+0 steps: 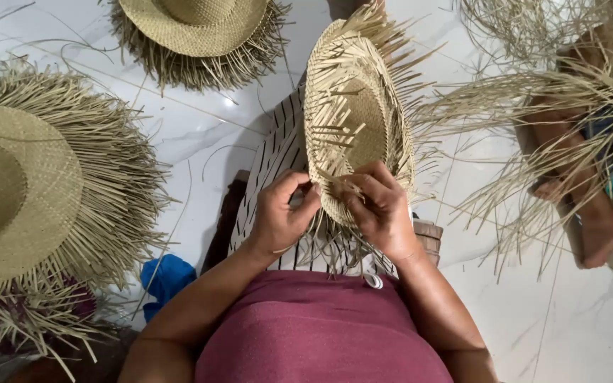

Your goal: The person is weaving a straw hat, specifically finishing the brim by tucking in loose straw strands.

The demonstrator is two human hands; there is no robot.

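**A:** What do we have in our hands?

**B:** We hold a half-woven, pale straw hat (355, 117) on edge above our lap, its hollow crown facing us and loose strand ends bristling from the brim. Our left hand (280, 216) is curled at the lower rim, thumb and fingers pinched shut on a thin strand. Our right hand (381, 209) is closed round the rim just beside it, fingers pressing the weave.

**A:** And around us?

**B:** On the white marble floor (200, 131), a large finished-crown straw hat with a shaggy fringe (26, 191) lies at our left, and another fringed straw hat (196, 28) lies ahead. A blue cloth (167, 278) sits by our left elbow. At the right, another person's legs (590, 206) show behind a spray of loose straw (533, 113) (their hands are hard to make out).

**A:** How should we work the brim well?

**B:** In our judgement: keep the right hand clamping the woven edge, draw each strand snug, and avoid kinking the brittle straw.
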